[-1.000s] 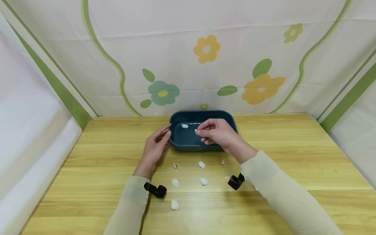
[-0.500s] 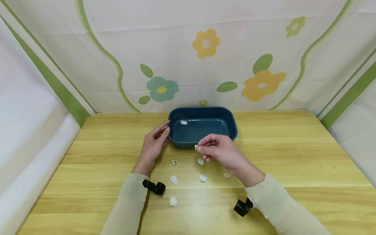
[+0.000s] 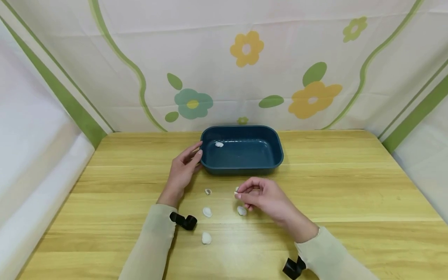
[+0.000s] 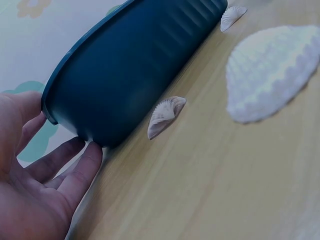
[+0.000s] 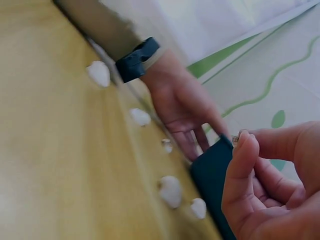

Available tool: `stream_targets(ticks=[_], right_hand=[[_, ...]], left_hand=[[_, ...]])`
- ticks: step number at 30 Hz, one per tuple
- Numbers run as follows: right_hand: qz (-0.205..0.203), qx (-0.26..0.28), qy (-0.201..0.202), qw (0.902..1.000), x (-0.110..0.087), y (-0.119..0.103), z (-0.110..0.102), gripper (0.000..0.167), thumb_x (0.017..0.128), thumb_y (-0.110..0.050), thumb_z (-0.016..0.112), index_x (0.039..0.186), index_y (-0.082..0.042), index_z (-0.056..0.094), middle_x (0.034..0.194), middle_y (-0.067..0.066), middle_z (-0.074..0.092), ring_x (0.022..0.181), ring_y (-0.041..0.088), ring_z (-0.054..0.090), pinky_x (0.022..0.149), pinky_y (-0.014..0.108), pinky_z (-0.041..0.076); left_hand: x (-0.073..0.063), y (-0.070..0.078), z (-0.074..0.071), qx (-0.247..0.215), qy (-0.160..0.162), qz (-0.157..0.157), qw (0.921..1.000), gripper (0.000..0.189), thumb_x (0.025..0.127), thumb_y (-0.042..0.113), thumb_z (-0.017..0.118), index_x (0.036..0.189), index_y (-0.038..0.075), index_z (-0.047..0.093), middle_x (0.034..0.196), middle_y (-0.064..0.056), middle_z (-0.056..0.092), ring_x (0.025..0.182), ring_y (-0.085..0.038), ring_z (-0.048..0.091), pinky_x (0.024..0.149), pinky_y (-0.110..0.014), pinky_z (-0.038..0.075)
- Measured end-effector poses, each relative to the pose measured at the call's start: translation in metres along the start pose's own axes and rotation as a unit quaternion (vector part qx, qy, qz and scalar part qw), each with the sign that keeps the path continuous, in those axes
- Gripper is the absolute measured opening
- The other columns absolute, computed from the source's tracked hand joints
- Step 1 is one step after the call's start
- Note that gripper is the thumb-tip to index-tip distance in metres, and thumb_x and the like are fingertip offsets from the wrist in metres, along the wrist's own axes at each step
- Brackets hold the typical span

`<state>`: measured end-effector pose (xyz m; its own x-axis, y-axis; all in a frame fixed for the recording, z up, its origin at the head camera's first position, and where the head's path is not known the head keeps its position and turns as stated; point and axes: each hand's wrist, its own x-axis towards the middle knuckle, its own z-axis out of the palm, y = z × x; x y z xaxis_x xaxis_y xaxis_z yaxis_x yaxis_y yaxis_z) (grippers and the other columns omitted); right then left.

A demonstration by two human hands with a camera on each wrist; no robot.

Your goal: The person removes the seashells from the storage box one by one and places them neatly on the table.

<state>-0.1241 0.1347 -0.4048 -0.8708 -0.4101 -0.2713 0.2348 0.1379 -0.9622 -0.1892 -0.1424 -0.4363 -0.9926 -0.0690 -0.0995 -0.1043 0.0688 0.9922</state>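
My left hand (image 3: pixel 182 173) rests its fingertips against the left end of a dark blue plastic bin (image 3: pixel 241 171). In the left wrist view, the fingers (image 4: pixel 82 170) touch the bin's outer wall near its base. My right hand (image 3: pixel 267 198) pinches a small shell (image 5: pixel 235 140) between thumb and fingertips, in front of the bin. One white shell (image 3: pixel 219 144) lies inside the bin, toward its left. Under the right fingertips another white shell (image 5: pixel 198 208) lies partly covered in the head view. Close by is a white seashell (image 3: pixel 242 210).
Left of the right hand, a column of shells lies on the wooden table (image 3: pixel 350 186): a small brownish shell (image 3: pixel 208 191), a white shell (image 3: pixel 207 212) and a larger white shell (image 3: pixel 206 238). A flower-printed cloth (image 3: pixel 224 70) hangs behind the bin.
My right hand has drawn back from over the bin toward me, still pinching the small shell. It now covers the spot of the right-hand shells. The left hand stays at the bin.
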Motion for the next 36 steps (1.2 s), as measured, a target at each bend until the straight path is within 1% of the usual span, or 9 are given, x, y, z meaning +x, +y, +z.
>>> stream_targets(ticks=[2,5,11,14,18,22,25,31,36], right_hand=[[0.004,0.003,-0.009,1.0,-0.003,0.005,0.0,0.026,0.096,-0.01,0.081,0.112,0.007,0.069,0.091,0.006,0.075,0.07,0.013,0.064,0.063,0.021,0.059],[0.014,0.004,-0.02,0.9997,-0.007,0.011,0.0,0.026,0.095,-0.01,0.082,0.111,0.007,0.07,0.086,0.007,0.073,0.067,0.013,0.063,0.06,0.02,0.058],[0.031,-0.027,-0.035,0.9986,-0.018,0.02,0.0,0.022,0.095,-0.011,0.082,0.107,0.004,0.072,0.089,0.013,0.073,0.062,0.014,0.066,0.056,0.02,0.058],[0.034,-0.047,-0.044,0.9974,-0.023,0.022,-0.001,0.02,0.094,-0.011,0.083,0.104,0.003,0.074,0.085,0.013,0.073,0.06,0.014,0.066,0.054,0.02,0.057],[0.028,-0.083,-0.063,0.9942,-0.029,0.023,-0.001,0.018,0.093,-0.012,0.084,0.101,0.001,0.075,0.079,0.011,0.073,0.056,0.014,0.065,0.051,0.022,0.057],[0.021,-0.127,-0.081,0.9884,-0.031,0.023,0.0,0.014,0.093,-0.014,0.085,0.096,-0.004,0.076,0.074,0.009,0.072,0.053,0.013,0.064,0.049,0.023,0.055],[0.019,-0.15,-0.089,0.9846,-0.032,0.023,0.0,0.012,0.092,-0.013,0.085,0.094,-0.006,0.077,0.072,0.008,0.072,0.052,0.013,0.063,0.047,0.023,0.055],[0.001,-0.189,-0.088,0.9781,-0.032,0.023,0.0,0.009,0.09,-0.015,0.088,0.089,-0.013,0.079,0.067,0.008,0.071,0.049,0.014,0.06,0.046,0.023,0.05],[-0.015,-0.209,-0.08,0.9745,-0.032,0.024,0.0,0.009,0.089,-0.017,0.089,0.087,-0.016,0.08,0.066,0.006,0.071,0.048,0.013,0.058,0.048,0.025,0.051]], left_hand=[[0.0,0.0,0.0,-0.001,-0.001,0.0,1.0,0.041,0.111,0.035,0.062,0.151,0.034,0.063,0.154,-0.006,0.06,0.139,-0.023,0.062,0.11,-0.037,0.06],[-0.001,0.001,0.0,-0.003,0.001,0.0,1.0,0.041,0.111,0.034,0.062,0.152,0.033,0.063,0.155,-0.007,0.06,0.139,-0.024,0.062,0.11,-0.038,0.059],[-0.001,0.001,0.001,-0.003,0.0,0.003,1.0,0.04,0.111,0.035,0.062,0.151,0.033,0.064,0.154,-0.005,0.06,0.139,-0.022,0.061,0.111,-0.039,0.059],[-0.001,0.002,0.002,-0.003,0.0,0.002,1.0,0.04,0.111,0.035,0.063,0.15,0.034,0.065,0.154,-0.004,0.06,0.138,-0.022,0.062,0.111,-0.039,0.059],[-0.001,0.002,0.002,-0.005,0.001,0.002,1.0,0.04,0.111,0.034,0.063,0.151,0.033,0.064,0.154,-0.005,0.06,0.139,-0.023,0.062,0.111,-0.039,0.059],[-0.002,0.002,0.002,-0.005,0.003,-0.001,1.0,0.04,0.111,0.034,0.063,0.151,0.032,0.064,0.153,-0.005,0.06,0.137,-0.023,0.062,0.11,-0.038,0.059],[-0.001,0.001,0.002,-0.004,0.002,-0.002,1.0,0.041,0.111,0.035,0.063,0.151,0.033,0.064,0.153,-0.006,0.061,0.137,-0.023,0.063,0.111,-0.038,0.06],[-0.001,0.001,0.002,-0.003,0.0,-0.002,1.0,0.04,0.11,0.036,0.063,0.151,0.034,0.064,0.153,-0.006,0.061,0.138,-0.023,0.062,0.111,-0.039,0.059],[0.0,0.0,0.002,-0.003,0.001,-0.001,1.0,0.04,0.11,0.036,0.063,0.151,0.034,0.064,0.153,-0.005,0.061,0.138,-0.023,0.063,0.111,-0.039,0.059]])
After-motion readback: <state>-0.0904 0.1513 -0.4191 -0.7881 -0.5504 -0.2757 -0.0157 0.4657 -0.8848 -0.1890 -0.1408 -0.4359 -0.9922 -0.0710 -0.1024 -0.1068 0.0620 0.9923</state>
